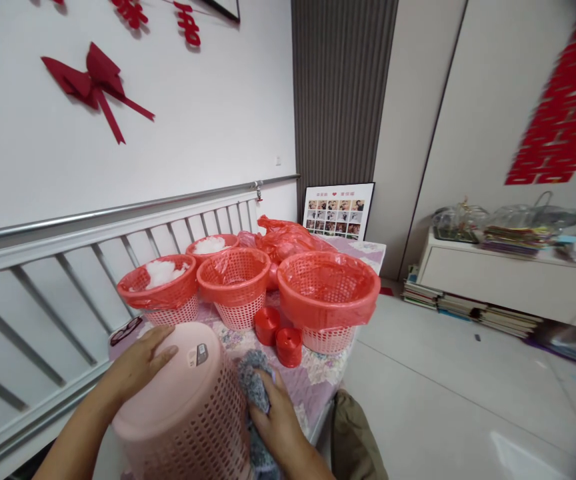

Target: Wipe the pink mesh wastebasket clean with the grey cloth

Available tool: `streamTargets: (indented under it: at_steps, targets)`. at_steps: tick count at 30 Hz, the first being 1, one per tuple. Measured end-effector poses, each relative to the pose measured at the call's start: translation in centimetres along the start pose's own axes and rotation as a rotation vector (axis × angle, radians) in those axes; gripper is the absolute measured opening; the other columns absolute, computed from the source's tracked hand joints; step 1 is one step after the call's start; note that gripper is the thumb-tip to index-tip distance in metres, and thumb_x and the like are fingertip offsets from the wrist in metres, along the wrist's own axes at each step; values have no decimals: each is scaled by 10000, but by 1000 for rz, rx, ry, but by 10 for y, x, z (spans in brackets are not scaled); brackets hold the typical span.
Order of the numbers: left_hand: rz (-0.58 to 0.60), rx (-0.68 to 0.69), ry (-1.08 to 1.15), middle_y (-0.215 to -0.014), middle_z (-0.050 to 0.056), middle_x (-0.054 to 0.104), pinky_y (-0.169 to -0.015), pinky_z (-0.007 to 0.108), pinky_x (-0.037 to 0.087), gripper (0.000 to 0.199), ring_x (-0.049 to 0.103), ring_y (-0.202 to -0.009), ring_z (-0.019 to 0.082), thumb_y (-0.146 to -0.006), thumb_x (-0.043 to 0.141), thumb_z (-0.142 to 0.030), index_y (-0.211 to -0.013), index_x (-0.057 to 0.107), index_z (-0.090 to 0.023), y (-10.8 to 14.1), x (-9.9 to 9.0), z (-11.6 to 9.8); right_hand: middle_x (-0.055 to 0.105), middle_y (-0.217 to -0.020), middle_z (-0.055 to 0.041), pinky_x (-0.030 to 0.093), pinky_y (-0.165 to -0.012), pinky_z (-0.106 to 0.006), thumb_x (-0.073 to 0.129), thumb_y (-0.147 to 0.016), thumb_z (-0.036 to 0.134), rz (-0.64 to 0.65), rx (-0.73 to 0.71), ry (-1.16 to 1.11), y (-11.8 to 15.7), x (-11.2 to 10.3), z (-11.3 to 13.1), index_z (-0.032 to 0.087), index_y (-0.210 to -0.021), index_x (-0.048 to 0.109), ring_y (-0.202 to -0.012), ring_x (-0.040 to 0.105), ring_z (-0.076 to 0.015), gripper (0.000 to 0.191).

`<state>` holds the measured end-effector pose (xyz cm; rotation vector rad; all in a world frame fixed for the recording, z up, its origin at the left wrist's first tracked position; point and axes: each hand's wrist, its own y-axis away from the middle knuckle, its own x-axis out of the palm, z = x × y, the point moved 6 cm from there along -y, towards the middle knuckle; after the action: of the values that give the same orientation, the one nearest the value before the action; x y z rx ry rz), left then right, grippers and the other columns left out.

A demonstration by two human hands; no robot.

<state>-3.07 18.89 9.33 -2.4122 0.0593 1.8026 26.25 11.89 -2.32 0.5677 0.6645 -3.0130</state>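
A pink perforated basket is upside down at the bottom of the head view, a small label on its base. My left hand rests on that base, fingers spread. Against the basket's right side, my right hand is closed around a grey fluffy cloth. Behind stand a basket lined with a red bag and a larger lined one. Two rolls of red bags, one behind the other, sit between them and my right hand.
Two lined baskets with white stuff stand at the back left. Red plastic bags are heaped behind. Glasses lie by the white railing. A photo board leans beyond the cloth-covered table.
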Motion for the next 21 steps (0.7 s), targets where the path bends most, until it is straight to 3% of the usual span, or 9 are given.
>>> streamTargets:
  at_steps: [3,6,11,15,18,21]
  targets:
    - [-5,6,-4,-1573,179,476,-1259,503,252,852,405,-1482,326,-866,358,-656,-1451,500,-53,-1,1,1,510,-1446,-96,416,-1131,-467,689,-788,231,94,-218,-23,-28,5,66,298,-1367,596,-1353,486,-286,590]
    - [-12,13,-5,-1568,187,480,-1258,505,254,855,410,-1479,330,-862,366,-654,-1444,506,-44,-3,2,3,492,-1459,-115,393,-1140,-465,764,-721,238,167,-259,19,-52,16,100,255,-1323,638,-1350,469,-309,615]
    - [-28,30,0,-1554,185,499,-1247,520,278,844,424,-1469,338,-857,391,-660,-1428,525,-54,-4,3,4,648,-1197,-81,461,-1031,-361,694,-800,235,202,-43,102,-111,29,97,201,-1116,719,-1124,598,-240,319]
    - [-27,32,2,-1547,176,510,-1242,509,294,844,443,-1458,331,-859,391,-680,-1428,531,-73,-3,3,3,726,-994,-25,501,-896,-283,668,-845,246,323,2,108,-162,44,89,201,-1006,738,-945,648,-192,181]
    - [-18,19,-3,-1552,169,506,-1248,508,280,849,426,-1469,333,-861,384,-683,-1440,522,-78,-3,3,3,742,-915,-1,515,-837,-270,674,-876,289,424,29,86,-186,57,82,196,-946,749,-897,673,-187,139]
    - [-10,13,-5,-1557,172,501,-1248,507,283,841,425,-1469,333,-869,374,-663,-1449,509,-69,-3,3,1,734,-992,-16,527,-882,-321,612,-973,321,463,39,30,-191,63,73,143,-1014,730,-954,688,-190,218]
